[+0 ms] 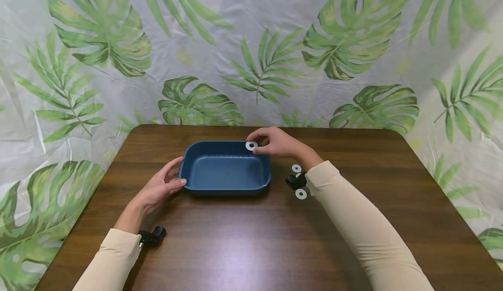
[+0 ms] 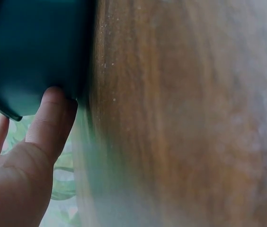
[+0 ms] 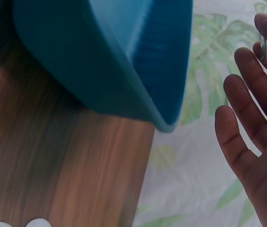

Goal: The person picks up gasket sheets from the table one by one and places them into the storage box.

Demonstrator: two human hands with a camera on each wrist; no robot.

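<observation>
A blue rectangular bin stands on the wooden table. My left hand is at its left end, thumb by the front corner and fingers along the side. Seen from the left wrist, fairly straight fingers touch the bin's outer wall. Above the back right corner of the bin, my right hand pinches a flat white washer between thumb and fingertips. The right wrist view shows that washer edge-on, with the other fingers spread apart from the bin.
To the right of the bin lie white washers on the table, one partly covered by the black device at my right wrist. A leaf-patterned cloth hangs behind the table's back edge.
</observation>
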